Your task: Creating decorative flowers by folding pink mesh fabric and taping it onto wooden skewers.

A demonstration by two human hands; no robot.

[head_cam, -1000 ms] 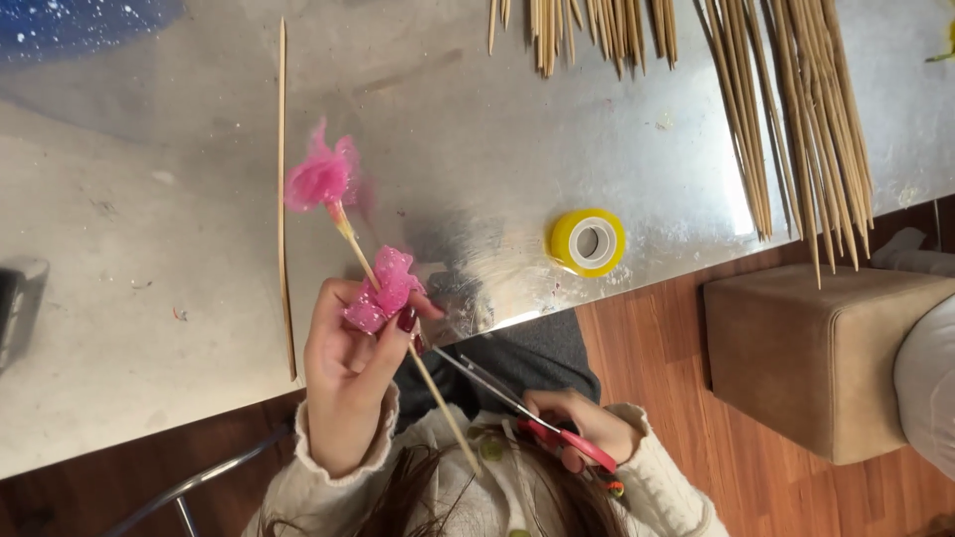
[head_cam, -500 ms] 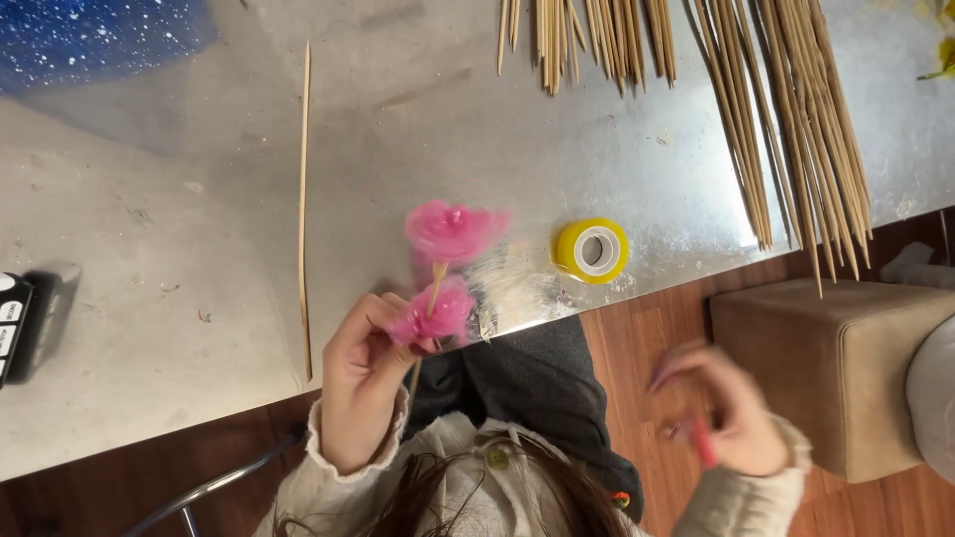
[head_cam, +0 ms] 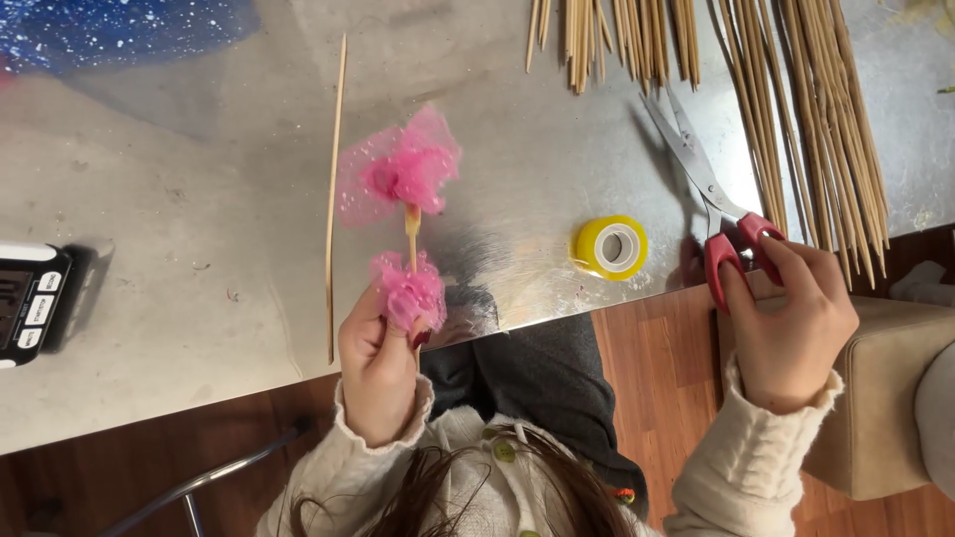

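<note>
My left hand (head_cam: 376, 368) grips a thin wooden stick (head_cam: 412, 227) that carries two puffs of pink netting, a large one (head_cam: 400, 171) at the top and a smaller one (head_cam: 409, 291) just above my fingers. My right hand (head_cam: 791, 323) holds the red handles of a pair of scissors (head_cam: 708, 194). Their metal blades lie on the shiny metal table (head_cam: 199, 199) and point away from me. A roll of yellow tape (head_cam: 610, 247) lies flat on the table between my two hands.
A single long bamboo stick (head_cam: 335, 189) lies left of the pink puffs. Several bundles of bamboo sticks (head_cam: 796, 109) fan across the far right. Blue speckled netting (head_cam: 119, 30) sits far left. A black device with buttons (head_cam: 30, 303) lies at the left edge. A beige stool (head_cam: 885, 408) stands at the right.
My right hand has risen from my lap to the table edge and laid the scissor blades on the metal. The pink stick has turned more upright in my left hand.
</note>
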